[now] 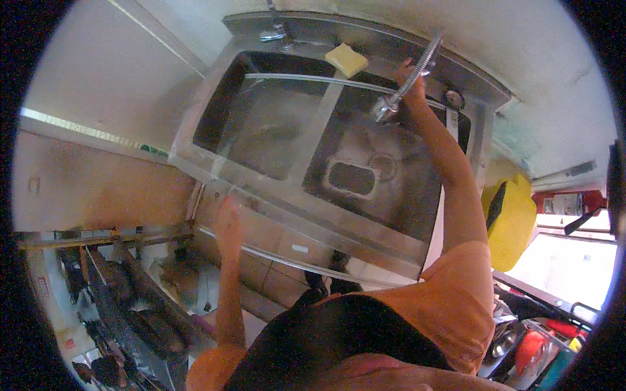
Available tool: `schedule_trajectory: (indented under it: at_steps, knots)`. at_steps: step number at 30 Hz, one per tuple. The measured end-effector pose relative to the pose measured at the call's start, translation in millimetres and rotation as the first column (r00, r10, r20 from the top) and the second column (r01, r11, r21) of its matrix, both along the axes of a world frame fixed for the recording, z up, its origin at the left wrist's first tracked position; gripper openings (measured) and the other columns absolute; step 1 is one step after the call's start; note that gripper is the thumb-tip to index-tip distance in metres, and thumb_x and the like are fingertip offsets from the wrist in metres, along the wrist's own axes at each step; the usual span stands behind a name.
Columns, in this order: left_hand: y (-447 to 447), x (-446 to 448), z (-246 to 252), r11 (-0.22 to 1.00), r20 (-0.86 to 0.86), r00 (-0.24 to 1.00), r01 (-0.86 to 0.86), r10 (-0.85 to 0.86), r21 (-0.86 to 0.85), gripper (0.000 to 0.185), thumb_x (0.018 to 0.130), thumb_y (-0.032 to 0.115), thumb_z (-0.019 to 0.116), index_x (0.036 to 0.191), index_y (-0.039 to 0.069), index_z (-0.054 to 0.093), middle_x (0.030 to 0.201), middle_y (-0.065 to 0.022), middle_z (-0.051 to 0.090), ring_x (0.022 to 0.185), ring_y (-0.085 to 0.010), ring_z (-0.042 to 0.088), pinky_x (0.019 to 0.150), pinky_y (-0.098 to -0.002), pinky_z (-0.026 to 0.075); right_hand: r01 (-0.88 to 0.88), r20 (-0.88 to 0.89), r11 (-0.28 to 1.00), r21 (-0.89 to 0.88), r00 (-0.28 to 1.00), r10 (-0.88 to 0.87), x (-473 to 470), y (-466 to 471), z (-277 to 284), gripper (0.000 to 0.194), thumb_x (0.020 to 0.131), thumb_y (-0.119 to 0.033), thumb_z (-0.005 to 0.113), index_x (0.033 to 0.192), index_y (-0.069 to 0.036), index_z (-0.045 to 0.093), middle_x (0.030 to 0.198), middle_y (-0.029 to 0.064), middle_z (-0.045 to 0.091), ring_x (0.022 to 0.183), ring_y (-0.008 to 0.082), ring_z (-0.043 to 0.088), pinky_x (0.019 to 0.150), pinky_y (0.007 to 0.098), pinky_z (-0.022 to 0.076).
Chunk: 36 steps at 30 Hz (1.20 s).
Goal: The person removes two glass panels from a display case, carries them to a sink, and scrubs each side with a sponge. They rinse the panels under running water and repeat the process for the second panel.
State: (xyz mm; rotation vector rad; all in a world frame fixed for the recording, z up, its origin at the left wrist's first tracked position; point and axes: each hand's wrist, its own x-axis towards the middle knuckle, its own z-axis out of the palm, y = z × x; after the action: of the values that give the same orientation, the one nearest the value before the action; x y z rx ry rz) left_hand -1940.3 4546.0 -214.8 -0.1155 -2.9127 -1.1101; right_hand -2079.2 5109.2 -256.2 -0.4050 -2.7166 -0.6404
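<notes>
A stainless steel sink with two basins (313, 132) lies before me. My right hand (410, 80) reaches to its back edge, behind a faucet with a coiled metal spring neck (418, 66); its fingers are partly hidden, and whether they grip anything cannot be told. The spray head (385, 108) hangs over the right basin, where a rectangular container (351, 179) sits on the bottom. My left hand (230, 207) is blurred near the sink's front edge, and its grip is unclear. A yellow sponge (346, 59) rests on the back ledge between the basins.
A second small tap (273, 36) stands at the back left. A yellow plastic object (511, 222) is right of the sink. Lower right is a clear bin with red items (533, 349). Shelving with dark items (142, 313) stands at the lower left.
</notes>
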Motion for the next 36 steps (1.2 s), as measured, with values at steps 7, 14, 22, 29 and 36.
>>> schedule_trajectory:
  at_steps: [7,14,22,29,36]
  knots:
    - [-68.7,106.9,-54.8,0.752,0.382,0.837,-0.53,0.391,0.392,0.038,0.093,0.027,0.048,0.12,0.001,0.048,0.118,-0.0166,0.052,0.107,-0.0298,0.05,0.086,-0.0379,0.038,-0.492,-0.425,0.818,-0.3,0.836,0.347,36.1,-17.5,-21.8,0.039,0.089,-0.033,0.051,0.12,-0.009,0.053,0.09,0.014,0.063,0.081,0.0348,0.06,0.074,0.0414,0.0487]
    - [12.0,107.6,-97.0,0.497,0.381,0.82,-0.564,0.427,0.66,0.041,0.094,0.042,0.046,0.113,0.006,0.043,0.101,-0.0102,0.054,0.085,-0.0231,0.055,0.056,-0.0341,0.047,0.034,0.104,0.582,-0.813,0.991,0.087,-31.5,6.2,-78.6,0.067,0.07,-0.067,0.063,0.056,-0.002,0.058,0.058,0.0111,0.058,0.061,0.0229,0.06,0.061,0.0392,0.0474]
    - [12.0,64.9,35.3,0.382,0.153,0.749,-0.489,0.644,0.784,0.03,0.093,0.04,0.047,0.087,0.011,0.046,0.066,0.003,0.039,0.053,-0.009,0.04,0.044,-0.0267,0.036,-0.745,-0.751,-0.109,-0.658,0.659,0.033,-49.2,16.2,-148.1,0.057,0.074,-0.06,0.065,0.06,-0.004,0.059,0.053,0.0046,0.051,0.05,0.0168,0.05,0.052,0.0358,0.0413]
    - [22.6,51.7,169.5,0.511,-0.073,0.657,-0.507,0.75,0.694,0.029,0.094,0.038,0.046,0.085,0.01,0.047,0.062,0.0014,0.04,0.047,-0.0079,0.039,0.04,-0.0236,0.033,-0.133,-0.132,0.083,-0.988,0.991,0.018,-49.4,-62.9,-43.7,0.058,0.074,-0.059,0.068,0.057,-0.005,0.058,0.052,0.0003,0.046,0.049,0.0094,0.041,0.047,0.0278,0.034]
    - [21.1,77.8,229.3,0.603,-0.248,0.678,-0.354,0.692,0.715,0.03,0.094,0.036,0.046,0.084,0.008,0.05,0.056,0.0011,0.04,0.043,-0.0075,0.038,0.039,-0.0241,0.03,-0.535,-0.536,-0.088,-0.84,0.844,-0.015,-52.0,-125.2,-11.4,0.051,0.073,-0.053,0.073,0.06,-0.005,0.059,0.056,-0.0011,0.05,0.051,0.0078,0.042,0.049,0.0261,0.0342]
